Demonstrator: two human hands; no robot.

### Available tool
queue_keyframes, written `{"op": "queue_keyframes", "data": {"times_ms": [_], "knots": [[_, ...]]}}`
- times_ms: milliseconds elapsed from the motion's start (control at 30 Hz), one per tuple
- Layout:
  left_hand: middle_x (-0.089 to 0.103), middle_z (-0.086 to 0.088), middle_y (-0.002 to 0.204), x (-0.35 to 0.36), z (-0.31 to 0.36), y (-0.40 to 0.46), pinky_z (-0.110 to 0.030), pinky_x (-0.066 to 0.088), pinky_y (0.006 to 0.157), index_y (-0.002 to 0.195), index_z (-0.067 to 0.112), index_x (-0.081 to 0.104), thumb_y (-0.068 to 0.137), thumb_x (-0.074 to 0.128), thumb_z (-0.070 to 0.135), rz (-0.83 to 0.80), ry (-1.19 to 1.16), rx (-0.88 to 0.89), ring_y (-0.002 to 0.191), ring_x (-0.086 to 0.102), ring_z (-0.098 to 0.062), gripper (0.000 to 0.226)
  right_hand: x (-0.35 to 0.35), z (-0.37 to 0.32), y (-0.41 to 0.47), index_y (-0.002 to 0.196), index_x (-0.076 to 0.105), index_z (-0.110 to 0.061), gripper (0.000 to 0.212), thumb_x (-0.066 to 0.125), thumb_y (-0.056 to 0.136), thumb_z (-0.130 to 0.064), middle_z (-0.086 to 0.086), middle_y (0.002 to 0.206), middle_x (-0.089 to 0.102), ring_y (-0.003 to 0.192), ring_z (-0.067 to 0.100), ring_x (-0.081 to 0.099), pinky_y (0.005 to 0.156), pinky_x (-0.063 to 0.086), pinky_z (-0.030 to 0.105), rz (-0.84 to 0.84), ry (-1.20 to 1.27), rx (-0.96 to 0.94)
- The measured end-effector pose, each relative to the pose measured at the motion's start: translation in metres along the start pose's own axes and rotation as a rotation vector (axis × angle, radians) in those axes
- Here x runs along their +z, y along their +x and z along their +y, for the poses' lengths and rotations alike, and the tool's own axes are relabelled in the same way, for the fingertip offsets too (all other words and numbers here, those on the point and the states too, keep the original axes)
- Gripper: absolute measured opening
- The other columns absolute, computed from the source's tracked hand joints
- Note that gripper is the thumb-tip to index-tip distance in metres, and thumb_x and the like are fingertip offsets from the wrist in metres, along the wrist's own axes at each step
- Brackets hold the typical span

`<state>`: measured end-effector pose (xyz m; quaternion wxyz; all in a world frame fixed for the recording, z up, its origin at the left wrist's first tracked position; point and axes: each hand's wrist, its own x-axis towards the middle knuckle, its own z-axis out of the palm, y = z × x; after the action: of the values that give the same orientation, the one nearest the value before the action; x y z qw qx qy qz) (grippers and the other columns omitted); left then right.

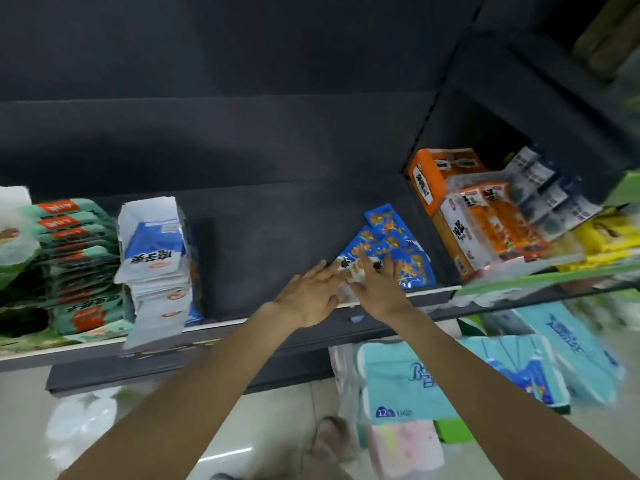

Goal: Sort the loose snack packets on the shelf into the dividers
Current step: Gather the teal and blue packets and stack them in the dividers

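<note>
Reaching from 6 o'clock, both bare forearms extend to the dark shelf (263,237). Left hand (308,294) and right hand (379,284) lie side by side, fingers straight and flat, pressing a white packet (356,268) at the shelf's front edge; neither curls round it. Just beyond, toward 1 o'clock, loose blue snack packets (391,237) overlap, touching the white one. At 9 o'clock stand stacked white-and-blue packets (156,251) and, beside them, green packets (79,258). At 2 o'clock, an orange box (429,174) behind the divider. Motion blur hides finer detail.
</note>
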<state>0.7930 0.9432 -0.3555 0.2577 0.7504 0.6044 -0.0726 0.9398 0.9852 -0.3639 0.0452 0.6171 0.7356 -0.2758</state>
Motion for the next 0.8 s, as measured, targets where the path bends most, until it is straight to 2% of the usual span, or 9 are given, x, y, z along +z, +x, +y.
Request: {"op": "queue_keyframes", "data": {"times_ms": [67, 167, 267, 367, 500, 600, 667, 733, 800], "knots": [[-0.009, 0.007, 0.158, 0.008, 0.005, 0.01, -0.04, 0.004, 0.117, 0.151, 0.026, 0.004, 0.102, 0.024, 0.034, -0.024, 0.02, -0.034, 0.146, -0.008, -0.015, 0.053, -0.008, 0.011, 0.01, 0.15, 0.007, -0.018, 0.062, 0.041, 0.098, -0.016, 0.026, 0.153, 0.005, 0.143, 0.037, -0.003, 0.116, 0.004, 0.042, -0.004, 0.062, -0.131], [-0.011, 0.007, 0.158, 0.008, 0.0, 0.016, -0.045, 0.0, 0.117, 0.151, 0.026, 0.002, 0.102, 0.02, 0.041, 0.027, 0.061, -0.137, 0.145, -0.012, -0.016, 0.055, -0.026, 0.027, 0.026, 0.149, 0.018, -0.015, 0.066, 0.052, 0.093, -0.009, 0.009, 0.155, 0.018, 0.143, 0.025, 0.015, 0.117, 0.016, 0.033, -0.027, -0.067, -0.285], [-0.009, 0.007, 0.158, 0.006, -0.006, 0.018, -0.044, 0.001, 0.117, 0.151, 0.028, 0.005, 0.101, 0.023, 0.041, 0.042, 0.014, -0.156, 0.145, -0.01, -0.016, 0.054, -0.035, 0.029, 0.035, 0.146, 0.027, -0.017, 0.071, 0.064, 0.085, -0.014, 0.004, 0.146, 0.03, 0.135, 0.023, 0.029, 0.109, 0.032, 0.035, 0.032, -0.247, -0.317], [-0.005, 0.008, 0.159, 0.007, -0.009, 0.017, -0.043, 0.005, 0.117, 0.15, 0.029, 0.009, 0.102, 0.028, 0.036, 0.068, -0.03, -0.153, 0.146, -0.005, -0.014, 0.053, -0.041, 0.017, 0.041, 0.14, 0.033, -0.018, 0.073, 0.072, 0.079, -0.021, 0.006, 0.138, 0.032, 0.133, 0.025, 0.026, 0.107, 0.03, 0.04, 0.079, -0.407, -0.324], [0.0, 0.008, 0.159, 0.005, -0.012, 0.014, -0.041, 0.005, 0.117, 0.15, 0.026, 0.015, 0.101, 0.035, 0.027, 0.059, -0.126, -0.153, 0.146, -0.002, -0.014, 0.053, -0.052, 0.005, 0.044, 0.122, 0.046, -0.015, 0.048, 0.07, 0.081, -0.024, 0.007, 0.126, 0.041, 0.124, 0.026, 0.034, 0.097, 0.037, 0.043, 0.058, -0.492, -0.352], [0.022, 0.001, 0.156, -0.002, -0.014, 0.009, -0.034, 0.015, 0.117, 0.148, 0.02, 0.025, 0.098, 0.041, 0.02, 0.195, -0.314, -0.145, 0.145, 0.013, -0.016, 0.053, -0.06, -0.006, 0.039, 0.095, 0.043, -0.019, 0.012, 0.055, 0.091, -0.019, 0.006, 0.107, 0.056, 0.095, 0.025, 0.05, 0.077, 0.043, 0.042, 0.047, -0.355, -0.378], [0.04, -0.002, 0.147, -0.014, -0.015, 0.0, -0.024, 0.03, 0.108, 0.145, 0.016, 0.032, 0.095, 0.05, 0.017, 0.318, -0.499, -0.129, 0.136, 0.036, -0.017, 0.053, -0.068, -0.02, 0.031, 0.091, 0.039, -0.02, 0.012, 0.051, 0.093, -0.019, 0.004, 0.089, 0.055, 0.082, 0.026, 0.051, 0.067, 0.042, 0.038, 0.128, -0.227, -0.409], [0.057, -0.002, 0.13, -0.033, -0.016, -0.015, -0.016, 0.043, 0.094, 0.133, 0.012, 0.044, 0.089, 0.06, 0.011, 0.39, -0.757, -0.114, 0.114, 0.057, -0.013, 0.046, -0.077, -0.041, 0.019, 0.088, 0.037, -0.018, 0.017, 0.054, 0.091, -0.018, 0.002, 0.075, 0.05, 0.072, 0.025, 0.049, 0.062, 0.038, 0.036, 0.249, -0.004, -0.462], [0.067, -0.002, 0.109, -0.054, -0.019, -0.035, -0.017, 0.05, 0.085, 0.118, 0.011, 0.051, 0.085, 0.067, 0.008, 0.472, -0.993, -0.119, 0.093, 0.066, -0.009, 0.037, -0.085, -0.067, 0.006, 0.083, 0.038, -0.015, 0.022, 0.059, 0.089, -0.018, 0.005, 0.074, 0.054, 0.068, 0.022, 0.051, 0.06, 0.039, 0.035, 0.284, 0.322, -0.494]]}}
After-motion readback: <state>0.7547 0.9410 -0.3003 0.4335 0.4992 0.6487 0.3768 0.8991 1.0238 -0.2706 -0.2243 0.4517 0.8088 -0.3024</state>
